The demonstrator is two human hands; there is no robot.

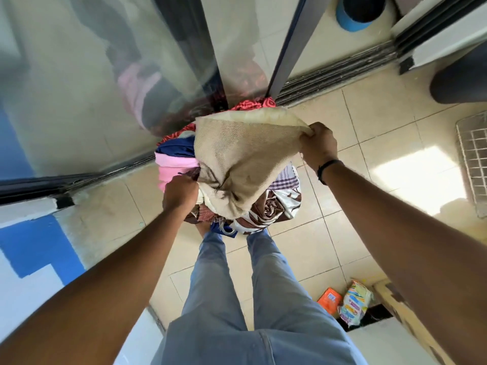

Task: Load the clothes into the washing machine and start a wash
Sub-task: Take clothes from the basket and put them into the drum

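A pile of clothes (266, 206) lies on the tiled floor in front of my feet, with pink, navy, red-patterned, checked and brown-and-white pieces. Over it stretches a beige woven cloth (242, 151). My right hand (319, 148) grips the cloth's upper right corner, lifted off the pile. My left hand (179, 193) grips the cloth's lower left part against the pink garment (171, 169). No washing machine shows in this view.
A glass sliding door (105, 83) with a dark floor track stands right behind the pile. Two detergent packets (353, 301) lie on the floor at lower right. A wire rack (471, 159) sits at the right edge, a blue bucket (355, 14) at the top.
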